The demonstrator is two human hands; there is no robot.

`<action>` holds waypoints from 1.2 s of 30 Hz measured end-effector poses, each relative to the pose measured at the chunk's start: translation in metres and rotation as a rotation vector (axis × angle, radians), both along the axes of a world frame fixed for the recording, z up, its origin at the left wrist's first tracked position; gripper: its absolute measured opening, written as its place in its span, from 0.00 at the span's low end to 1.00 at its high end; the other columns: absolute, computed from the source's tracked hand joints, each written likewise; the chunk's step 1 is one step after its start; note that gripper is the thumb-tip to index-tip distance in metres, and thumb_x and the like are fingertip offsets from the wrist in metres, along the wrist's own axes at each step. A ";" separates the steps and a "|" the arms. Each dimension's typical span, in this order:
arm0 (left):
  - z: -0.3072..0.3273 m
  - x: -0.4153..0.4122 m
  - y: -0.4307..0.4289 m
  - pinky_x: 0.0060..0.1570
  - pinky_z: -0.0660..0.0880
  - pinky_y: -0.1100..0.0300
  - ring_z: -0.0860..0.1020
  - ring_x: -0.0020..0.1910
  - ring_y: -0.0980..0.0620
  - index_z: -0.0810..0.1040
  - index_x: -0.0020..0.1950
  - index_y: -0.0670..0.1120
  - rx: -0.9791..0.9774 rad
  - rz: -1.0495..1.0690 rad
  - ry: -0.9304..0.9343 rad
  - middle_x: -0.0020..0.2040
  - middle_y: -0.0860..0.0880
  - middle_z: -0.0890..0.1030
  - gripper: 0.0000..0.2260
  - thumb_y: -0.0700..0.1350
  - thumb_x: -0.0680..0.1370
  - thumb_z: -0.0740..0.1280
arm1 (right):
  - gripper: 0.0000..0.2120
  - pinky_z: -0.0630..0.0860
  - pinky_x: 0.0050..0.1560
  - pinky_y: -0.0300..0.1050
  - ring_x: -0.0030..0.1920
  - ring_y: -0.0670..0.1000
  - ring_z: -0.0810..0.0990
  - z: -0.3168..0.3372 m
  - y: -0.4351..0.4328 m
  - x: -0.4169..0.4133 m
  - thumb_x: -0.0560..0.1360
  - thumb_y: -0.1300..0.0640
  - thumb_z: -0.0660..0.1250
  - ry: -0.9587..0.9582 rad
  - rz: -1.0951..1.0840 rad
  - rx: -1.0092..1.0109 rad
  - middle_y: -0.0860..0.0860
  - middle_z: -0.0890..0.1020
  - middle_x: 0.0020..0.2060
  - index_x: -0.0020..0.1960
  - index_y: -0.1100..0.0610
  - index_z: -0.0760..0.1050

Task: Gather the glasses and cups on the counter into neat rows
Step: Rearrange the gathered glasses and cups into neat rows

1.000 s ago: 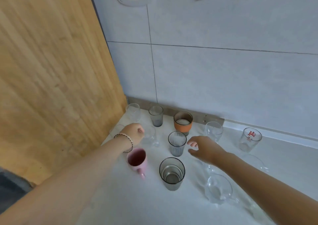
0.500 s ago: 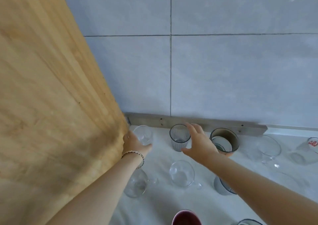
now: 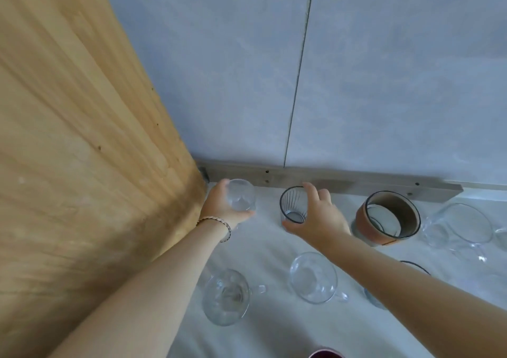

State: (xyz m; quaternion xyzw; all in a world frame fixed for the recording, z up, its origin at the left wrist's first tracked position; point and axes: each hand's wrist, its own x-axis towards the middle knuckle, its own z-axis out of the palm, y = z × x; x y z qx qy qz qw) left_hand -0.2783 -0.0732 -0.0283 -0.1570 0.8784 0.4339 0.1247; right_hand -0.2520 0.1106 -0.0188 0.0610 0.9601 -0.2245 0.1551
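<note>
**Both hands on glasses at the back of the desk**

A tall wooden panel fills the left side and meets the white desk in the back corner. Just beside it, the left hand, with a beaded bracelet on its wrist, has its grip curled round a clear tumbler that stands close to the metal strip along the foot of the tiled wall. Nearer the camera and below that arm stands a clear glass mug, its handle pointing right.

Further right, the right hand holds a ribbed grey glass, thumb low on its side and fingers over the far rim, the grip closed round it. The glass looks tilted toward the camera. A second clear mug stands in front of it, between the two forearms. The rim of a pink cup shows at the bottom edge.

Right of the hand stands an orange-banded cup, then a wide clear glass. A dark-rimmed glass is mostly hidden behind the right forearm.
</note>
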 end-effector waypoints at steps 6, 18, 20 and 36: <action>0.000 -0.005 0.001 0.33 0.69 0.71 0.69 0.51 0.54 0.64 0.70 0.46 -0.027 -0.046 0.023 0.62 0.51 0.70 0.36 0.42 0.66 0.77 | 0.42 0.75 0.56 0.49 0.63 0.57 0.72 -0.005 -0.009 -0.005 0.70 0.43 0.70 0.027 -0.039 -0.030 0.54 0.66 0.65 0.75 0.52 0.51; -0.004 0.001 0.001 0.60 0.68 0.59 0.67 0.69 0.46 0.58 0.73 0.45 -0.126 -0.064 -0.025 0.71 0.46 0.66 0.41 0.46 0.66 0.77 | 0.56 0.64 0.72 0.51 0.73 0.57 0.58 0.010 0.021 0.012 0.66 0.51 0.76 -0.015 0.136 -0.069 0.54 0.53 0.73 0.77 0.49 0.37; -0.001 0.003 0.002 0.65 0.66 0.57 0.64 0.72 0.45 0.52 0.76 0.46 -0.164 -0.078 -0.084 0.74 0.44 0.62 0.47 0.49 0.65 0.77 | 0.49 0.59 0.72 0.48 0.73 0.55 0.58 0.025 0.049 0.023 0.68 0.54 0.75 0.085 0.133 -0.095 0.54 0.57 0.72 0.77 0.50 0.46; 0.026 0.008 0.110 0.65 0.68 0.53 0.68 0.69 0.43 0.63 0.71 0.42 -0.361 -0.439 0.036 0.72 0.46 0.62 0.33 0.50 0.71 0.72 | 0.49 0.69 0.64 0.46 0.67 0.55 0.71 0.024 0.122 0.030 0.63 0.49 0.77 0.009 -0.269 -0.072 0.55 0.66 0.69 0.76 0.53 0.54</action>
